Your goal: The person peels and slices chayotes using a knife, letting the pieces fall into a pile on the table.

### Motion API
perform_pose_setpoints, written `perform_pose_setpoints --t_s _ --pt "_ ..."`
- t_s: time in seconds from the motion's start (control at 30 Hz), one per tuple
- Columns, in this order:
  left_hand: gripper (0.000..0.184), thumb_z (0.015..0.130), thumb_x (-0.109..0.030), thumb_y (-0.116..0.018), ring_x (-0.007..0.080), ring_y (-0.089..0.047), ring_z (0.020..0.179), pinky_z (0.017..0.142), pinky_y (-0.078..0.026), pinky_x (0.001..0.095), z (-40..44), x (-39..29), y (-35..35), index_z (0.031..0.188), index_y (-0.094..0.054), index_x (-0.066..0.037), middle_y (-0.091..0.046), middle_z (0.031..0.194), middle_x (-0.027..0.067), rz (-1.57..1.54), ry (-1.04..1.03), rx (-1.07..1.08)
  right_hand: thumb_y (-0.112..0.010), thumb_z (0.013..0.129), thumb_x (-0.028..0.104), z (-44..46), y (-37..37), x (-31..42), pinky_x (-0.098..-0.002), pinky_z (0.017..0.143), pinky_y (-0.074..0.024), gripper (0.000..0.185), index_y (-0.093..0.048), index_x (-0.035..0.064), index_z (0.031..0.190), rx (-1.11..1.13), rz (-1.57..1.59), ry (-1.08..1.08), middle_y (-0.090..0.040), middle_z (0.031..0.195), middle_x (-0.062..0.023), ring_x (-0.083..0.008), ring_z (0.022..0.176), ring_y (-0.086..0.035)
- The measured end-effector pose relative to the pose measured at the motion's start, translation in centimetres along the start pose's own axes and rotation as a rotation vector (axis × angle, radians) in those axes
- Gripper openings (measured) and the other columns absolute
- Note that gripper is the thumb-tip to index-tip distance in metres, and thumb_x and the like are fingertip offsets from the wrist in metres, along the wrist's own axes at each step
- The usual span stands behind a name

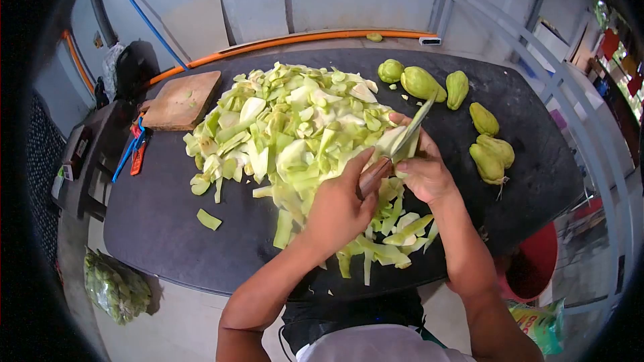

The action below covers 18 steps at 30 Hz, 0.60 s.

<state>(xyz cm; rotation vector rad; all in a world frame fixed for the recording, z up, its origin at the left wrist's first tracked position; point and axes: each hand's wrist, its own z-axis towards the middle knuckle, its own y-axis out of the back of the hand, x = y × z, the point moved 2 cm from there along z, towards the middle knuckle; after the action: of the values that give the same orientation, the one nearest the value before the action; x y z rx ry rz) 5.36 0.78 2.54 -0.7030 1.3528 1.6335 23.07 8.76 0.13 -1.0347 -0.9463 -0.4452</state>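
My left hand [341, 202] is closed round the brown handle of a knife [410, 129], whose blade points up and to the right. Cupped in my right hand [426, 169] is a pale, peeled chayote piece [391, 139], largely hidden behind the blade and fingers. The blade lies against or right beside this piece; exact contact is hard to see. A big heap of sliced chayote [295, 121] spreads over the dark table just beyond my hands. Below them, long green peelings [386, 253] lie near the table's front edge.
Several whole chayotes [486, 161] rest on the right side of the table [181, 228]. A wooden cutting board [182, 100] and an orange-handled tool [138, 157] lie at the left. On the floor are a red bucket [547, 261] and a bag of greens [115, 288]. Grey railings [590, 121] stand right.
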Motion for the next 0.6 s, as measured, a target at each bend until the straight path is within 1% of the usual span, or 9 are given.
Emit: perform_pose_setpoints --t_s 0.03,0.17,0.2,0.3,0.33,0.37,0.43,0.5,0.6 --pt "0.05 0.088 -0.004 -0.065 0.0324 -0.071 0.105 0.089 -0.054 0.035 0.0 0.1 0.2 0.136 -0.052 0.0 -0.072 0.109 0.022 0.004 0.003 -0.012 -0.063 0.069 -0.005 0.0 -0.1 0.2 -0.0326 0.103 -0.0472 0.087 -0.036 0.0051 0.151 0.028 0.012 -0.015 -0.055 0.133 -0.0111 -0.024 0.124 -0.056" --pt "0.048 0.089 -0.007 -0.067 0.0285 -0.071 0.103 0.088 -0.052 0.0332 0.7 1.4 0.9 0.134 -0.054 0.002 -0.071 0.111 0.0224 0.028 -0.012 -0.115 -0.065 0.067 0.002 -0.1 0.2 0.6 -0.048 0.101 -0.0519 0.097 -0.026 0.006 0.155 0.127 0.126 -0.108 -0.046 0.146 -0.0155 -0.0302 0.131 -0.05" --pt "0.047 0.089 -0.007 -0.067 0.0264 -0.071 0.102 0.088 -0.052 0.0323 0.8 1.3 1.1 0.133 -0.055 0.002 -0.071 0.11 0.0222 0.031 0.012 -0.131 -0.06 0.072 -0.001 0.1 0.5 0.5 -0.061 0.098 -0.051 0.09 -0.027 0.0055 0.155 0.194 0.165 -0.063 -0.051 0.141 -0.0173 -0.0343 0.127 -0.055" --pt "0.045 0.089 -0.009 -0.068 0.0193 -0.069 0.099 0.088 -0.051 0.0301 0.9 1.5 1.9 0.131 -0.056 0.003 -0.072 0.108 0.0204 0.013 0.044 -0.221 -0.058 0.071 0.002 0.2 1.0 1.2 -0.0641 0.102 -0.0471 0.091 -0.026 0.0049 0.155 0.205 0.252 -0.075 -0.049 0.143 -0.0187 -0.0372 0.129 -0.053" --pt "0.045 0.089 -0.009 -0.069 0.0168 -0.068 0.098 0.088 -0.05 0.0294 1.1 1.8 2.1 0.13 -0.057 0.003 -0.072 0.108 0.0196 0.002 0.04 -0.25 -0.056 0.072 0.007 0.1 0.5 1.9 -0.0687 0.104 -0.0417 0.089 -0.026 0.0045 0.155 0.179 0.289 -0.059 -0.048 0.144 -0.0197 -0.0381 0.129 -0.052" --pt "0.041 0.089 -0.008 -0.068 0.012 -0.062 0.085 0.079 -0.05 0.0279 1.4 3.0 2.2 0.127 -0.058 0.003 -0.071 0.092 0.0093 -0.013 -0.024 -0.305 -0.056 0.072 0.009 0.1 0.9 2.3 -0.0696 0.105 -0.0403 0.087 -0.028 0.0047 0.155 0.158 0.35 -0.071 -0.049 0.144 -0.0197 -0.0384 0.129 -0.052" --pt "0.036 0.088 -0.005 -0.061 0.0151 -0.06 0.067 0.064 -0.048 0.033 1.7 4.2 2.7 0.123 -0.062 0.001 -0.07 0.083 0.0148 0.062 -0.076 -0.361 -0.055 0.074 0.012 -0.4 2.7 3.1 -0.0715 0.106 -0.0376 0.083 -0.03 0.0049 0.153 0.094 0.475 -0.077 -0.049 0.144 -0.0196 -0.0391 0.129 -0.052" --pt "0.038 0.087 -0.003 -0.061 0.0081 -0.055 0.069 0.064 -0.047 0.0286 2.0 6.4 3.1 0.125 -0.062 0.001 -0.071 0.094 0.0084 -0.154 0.017 -0.291 -0.054 0.077 0.016 -1.8 4.1 4.5 -0.0719 0.106 -0.0369 0.068 -0.042 0.0063 0.144 0.013 0.436 -0.11 -0.051 0.142 -0.0178 -0.0383 0.128 -0.052" --pt "0.04 0.089 -0.002 -0.059 0.0032 -0.05 0.069 0.058 -0.04 0.0217 2.0 5.1 2.7 0.129 -0.059 0.003 -0.063 0.087 -0.0003 -0.274 -0.017 -0.319 -0.05 0.082 0.013 -4.3 5.6 6.3 -0.0676 0.108 -0.0374 0.065 -0.04 0.0055 0.146 -0.139 0.344 -0.105 -0.046 0.149 -0.0173 -0.0353 0.137 -0.045"
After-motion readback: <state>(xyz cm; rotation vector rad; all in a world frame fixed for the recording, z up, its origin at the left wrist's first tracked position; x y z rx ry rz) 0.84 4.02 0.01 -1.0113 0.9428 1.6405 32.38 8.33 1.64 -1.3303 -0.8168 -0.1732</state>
